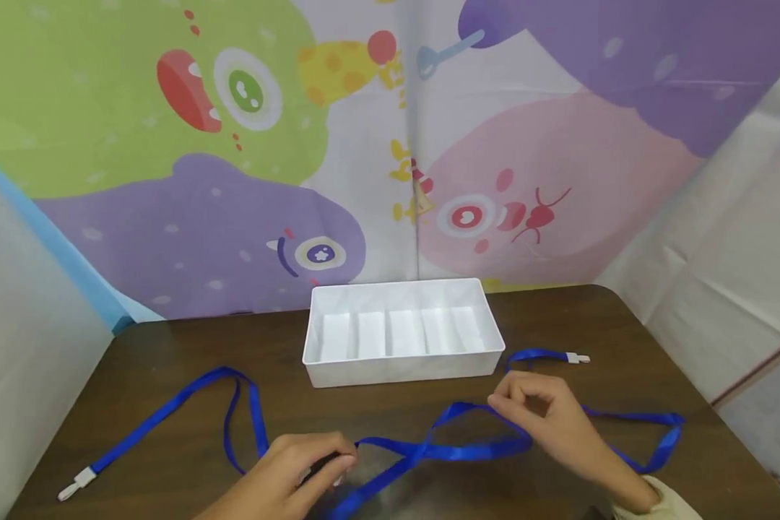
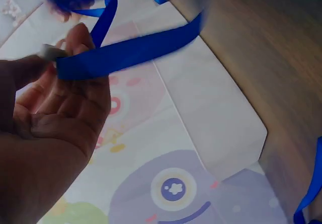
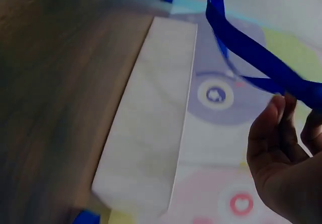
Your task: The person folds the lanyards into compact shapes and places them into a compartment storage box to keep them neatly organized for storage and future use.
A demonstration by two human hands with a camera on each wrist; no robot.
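A blue lanyard [image 1: 468, 453] is stretched in a crossed loop between the two hands over the table. My left hand [image 1: 292, 473] pinches one end of it between thumb and fingers; a whitish end piece [image 2: 52, 52] peeks out there in the left wrist view. At the far side of the loop, my right hand [image 1: 549, 422] pinches the strap with thumb and fingertips. A second blue lanyard [image 1: 169, 408] with a white clip [image 1: 78, 484] lies left of the left hand. Partly hidden behind the right hand lies another blue lanyard [image 1: 664, 440], its white clip [image 1: 578, 358] pointing right.
Beyond the hands, a white tray [image 1: 403, 370] with several compartments stands at the back of the dark wooden table [image 1: 169, 347]. A cartoon-printed cloth [image 1: 377, 166] hangs directly behind it, and pale sheets [image 1: 708, 238] flank the sides.
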